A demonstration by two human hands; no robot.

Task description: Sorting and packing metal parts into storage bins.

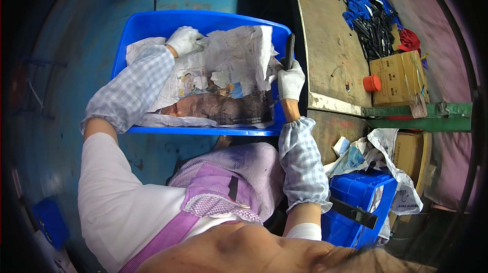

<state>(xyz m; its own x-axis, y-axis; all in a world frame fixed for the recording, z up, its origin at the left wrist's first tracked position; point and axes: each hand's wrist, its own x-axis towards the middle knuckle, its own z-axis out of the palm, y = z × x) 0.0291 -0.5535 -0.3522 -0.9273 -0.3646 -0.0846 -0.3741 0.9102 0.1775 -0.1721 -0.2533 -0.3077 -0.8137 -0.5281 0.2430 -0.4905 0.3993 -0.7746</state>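
Note:
In front of me is a blue plastic bin [203, 131] lined with crumpled newspaper [234, 62]. My left hand [185, 41], in a white glove, is closed at the far left part of the paper, its fingers curled at a sheet's edge. At the bin's right rim my right hand [291, 81], also gloved, is closed around a long, narrow black object [290, 52] that points upward. Which kind of object it is, I cannot tell. A raised flap of newspaper stands just left of this hand. Checked sleeve covers are on both my forearms.
To the right stands a wooden table [325, 44] with a pile of black pieces [376, 36], blue cloth [357, 7], an orange-red cup [372, 84] and a cardboard box [399, 77]. A second blue bin [351, 196] with paper sits below, near a green metal bar [442, 117].

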